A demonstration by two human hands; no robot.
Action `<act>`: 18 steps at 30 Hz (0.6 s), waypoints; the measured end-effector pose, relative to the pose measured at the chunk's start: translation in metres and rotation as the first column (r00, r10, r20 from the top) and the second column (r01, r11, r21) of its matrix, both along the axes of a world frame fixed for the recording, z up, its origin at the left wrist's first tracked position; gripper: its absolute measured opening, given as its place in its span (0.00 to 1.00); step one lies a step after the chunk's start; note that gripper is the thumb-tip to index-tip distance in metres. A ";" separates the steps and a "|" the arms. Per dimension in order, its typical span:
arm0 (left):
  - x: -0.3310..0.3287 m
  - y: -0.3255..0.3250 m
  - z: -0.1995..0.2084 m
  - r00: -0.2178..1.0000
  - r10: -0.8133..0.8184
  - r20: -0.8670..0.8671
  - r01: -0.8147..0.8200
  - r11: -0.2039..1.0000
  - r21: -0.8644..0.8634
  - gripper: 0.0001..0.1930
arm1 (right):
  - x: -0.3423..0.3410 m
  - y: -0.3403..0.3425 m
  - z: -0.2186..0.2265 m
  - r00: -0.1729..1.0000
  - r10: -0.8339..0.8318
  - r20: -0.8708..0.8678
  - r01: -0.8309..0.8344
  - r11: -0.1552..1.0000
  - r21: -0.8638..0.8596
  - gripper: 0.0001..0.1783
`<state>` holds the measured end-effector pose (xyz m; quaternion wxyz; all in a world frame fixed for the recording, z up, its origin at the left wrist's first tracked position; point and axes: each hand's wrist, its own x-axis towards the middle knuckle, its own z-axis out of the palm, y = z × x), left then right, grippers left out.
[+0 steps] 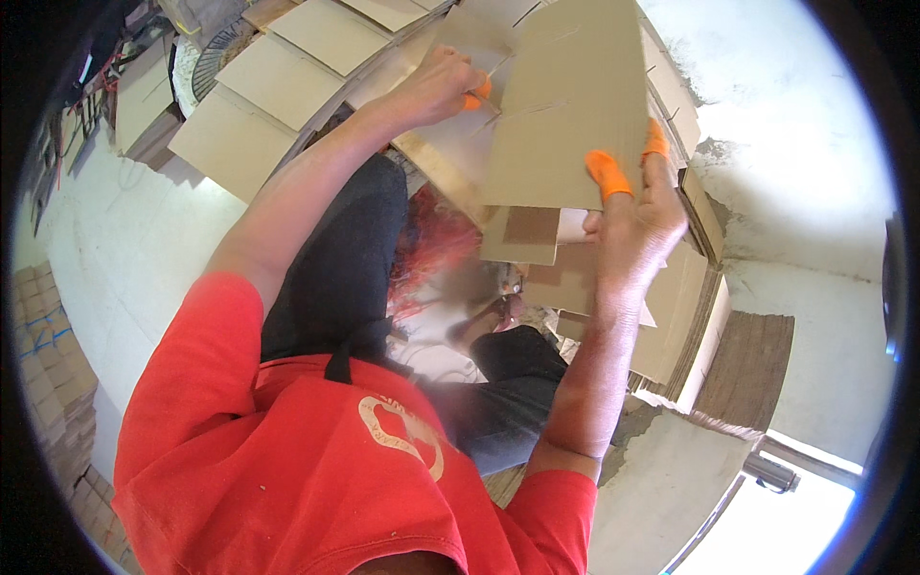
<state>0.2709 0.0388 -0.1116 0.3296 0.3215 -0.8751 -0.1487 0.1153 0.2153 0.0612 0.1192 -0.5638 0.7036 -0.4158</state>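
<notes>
A large tan cardboard sheet (565,105) with short slits is tilted up in front of me. My right hand (640,216) grips its lower right edge; orange covers sit on its thumb and a finger. To the left of the sheet, my left hand (439,88) is closed, with orange on a fingertip, close to the sheet's slit left edge. What its fingers pinch, if anything, is hidden. Beneath the sheet, a smaller cardboard piece (518,236) shows, and a cardboard panel (441,177) lies under my left hand.
Overlapping cardboard sheets (259,81) fan out at the upper left. A stack of cardboard (685,331) and a brown stack (746,372) stand at the right along the pale wall (805,211). Reddish strands (436,244) lie by my legs. Bundled cardboard (48,345) is piled at far left.
</notes>
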 end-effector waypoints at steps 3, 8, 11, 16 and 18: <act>-0.001 0.003 0.006 1.000 -0.009 0.015 0.009 1.000 0.023 0.07 | -0.009 -0.007 -0.021 0.993 0.080 -0.081 -0.075 0.995 0.065 0.30; -0.001 0.004 0.008 0.999 -0.022 0.026 0.021 0.999 0.047 0.07 | -0.011 -0.023 -0.055 0.973 0.177 -0.148 -0.173 0.984 0.035 0.30; -0.002 0.003 0.007 1.000 -0.016 -0.023 0.015 0.999 -0.044 0.07 | -0.009 -0.030 -0.073 0.953 0.239 -0.188 -0.230 0.971 0.070 0.28; -0.007 -0.009 -0.002 0.995 -0.034 -0.090 0.013 0.974 -0.227 0.06 | -0.009 -0.037 -0.078 0.944 0.286 -0.167 -0.280 0.958 0.057 0.28; -0.006 -0.011 -0.004 0.991 -0.068 -0.114 0.039 0.971 -0.237 0.06 | -0.009 -0.036 -0.077 0.940 0.311 -0.139 -0.302 0.950 0.079 0.28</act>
